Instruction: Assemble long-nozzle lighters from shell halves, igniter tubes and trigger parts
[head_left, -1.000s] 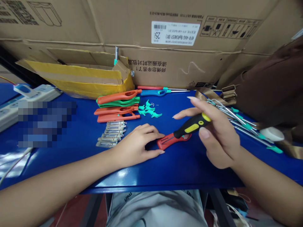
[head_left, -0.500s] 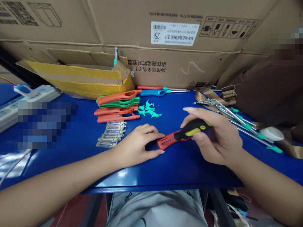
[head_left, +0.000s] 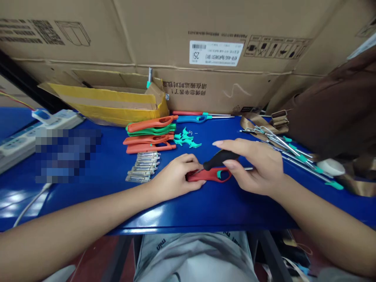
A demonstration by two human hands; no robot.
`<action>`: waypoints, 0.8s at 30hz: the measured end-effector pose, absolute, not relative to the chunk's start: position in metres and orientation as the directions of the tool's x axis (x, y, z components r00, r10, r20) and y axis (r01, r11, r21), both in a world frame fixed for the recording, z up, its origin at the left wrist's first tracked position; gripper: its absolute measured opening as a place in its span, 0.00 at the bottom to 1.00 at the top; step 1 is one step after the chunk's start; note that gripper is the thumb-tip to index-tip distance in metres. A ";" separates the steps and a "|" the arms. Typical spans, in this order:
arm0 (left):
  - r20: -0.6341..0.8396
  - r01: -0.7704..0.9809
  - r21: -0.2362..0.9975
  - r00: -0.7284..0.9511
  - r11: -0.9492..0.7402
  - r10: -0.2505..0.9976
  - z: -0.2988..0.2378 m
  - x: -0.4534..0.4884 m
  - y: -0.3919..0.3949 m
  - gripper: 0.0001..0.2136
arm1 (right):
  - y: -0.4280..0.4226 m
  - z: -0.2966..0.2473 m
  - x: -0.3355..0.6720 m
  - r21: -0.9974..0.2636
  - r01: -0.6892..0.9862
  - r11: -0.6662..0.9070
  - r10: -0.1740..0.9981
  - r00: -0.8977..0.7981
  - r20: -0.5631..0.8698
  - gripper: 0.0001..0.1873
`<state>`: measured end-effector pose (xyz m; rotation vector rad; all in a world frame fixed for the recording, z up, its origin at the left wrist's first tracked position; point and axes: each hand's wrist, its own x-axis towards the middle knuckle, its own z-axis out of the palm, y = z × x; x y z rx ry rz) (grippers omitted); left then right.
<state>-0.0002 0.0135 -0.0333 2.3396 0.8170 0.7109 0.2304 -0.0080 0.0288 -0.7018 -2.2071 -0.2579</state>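
My left hand (head_left: pixel 178 173) grips the left end of a red utility lighter (head_left: pixel 209 175), which lies flat on the blue table. A turquoise trigger shows inside the lighter's loop, and a bit of metal tube pokes out past it at the right. My right hand (head_left: pixel 260 166) holds a screwdriver (head_left: pixel 219 158) by its black handle, index finger stretched along above it. The thin shaft slants down to the lighter's body beside my left fingers; its tip is hidden. Left of my left hand lie several clear lighter tanks (head_left: pixel 143 166).
Orange and green lighter casings (head_left: pixel 151 137) are stacked behind, beside loose turquoise triggers (head_left: pixel 188 138). A blue lighter (head_left: pixel 192 118) lies by the carton wall. Metal tubes with wires (head_left: pixel 296 150) and a brown strap lie right. At left are a power strip (head_left: pixel 20 137) and yellow-taped box (head_left: pixel 108 107).
The screwdriver has moved left along the lighter, its shaft now showing against the body. More of the lighter's loop and trigger is uncovered. My left fingers have closed further round its end.
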 end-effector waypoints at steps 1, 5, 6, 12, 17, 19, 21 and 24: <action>0.288 0.395 0.653 0.660 -0.646 0.694 -0.034 0.001 0.013 0.05 | -0.007 0.033 0.228 -0.025 0.561 0.827 0.398 -0.554 0.732 0.15; 0.280 0.434 0.660 0.615 -0.613 0.737 -0.038 0.007 0.012 0.09 | -0.004 0.049 0.219 -0.121 0.511 0.851 0.463 -0.623 0.630 0.22; 0.277 0.441 0.661 0.609 -0.607 0.743 -0.040 0.010 0.011 0.12 | -0.003 0.051 0.216 -0.157 0.490 0.858 0.474 -0.635 0.609 0.24; 0.251 0.470 0.661 0.596 -0.585 0.763 -0.039 0.019 0.013 0.11 | 0.010 0.046 0.211 -0.152 0.440 0.885 0.411 -0.586 0.699 0.18; 0.270 0.410 0.682 0.629 -0.606 0.729 -0.031 0.013 0.013 0.10 | 0.013 0.036 0.217 -0.257 0.426 0.868 0.475 -0.557 0.681 0.27; 0.282 0.374 0.690 0.649 -0.619 0.706 -0.031 0.012 0.012 0.11 | 0.013 0.034 0.220 -0.271 0.404 0.874 0.465 -0.529 0.710 0.27; 0.290 0.342 0.696 0.671 -0.632 0.682 -0.032 0.012 0.011 0.11 | 0.015 0.031 0.222 -0.195 0.435 0.879 0.414 -0.494 0.765 0.25; 0.300 0.314 0.704 0.681 -0.637 0.668 -0.036 0.012 0.011 0.08 | 0.015 0.027 0.223 -0.100 0.478 0.873 0.359 -0.490 0.794 0.28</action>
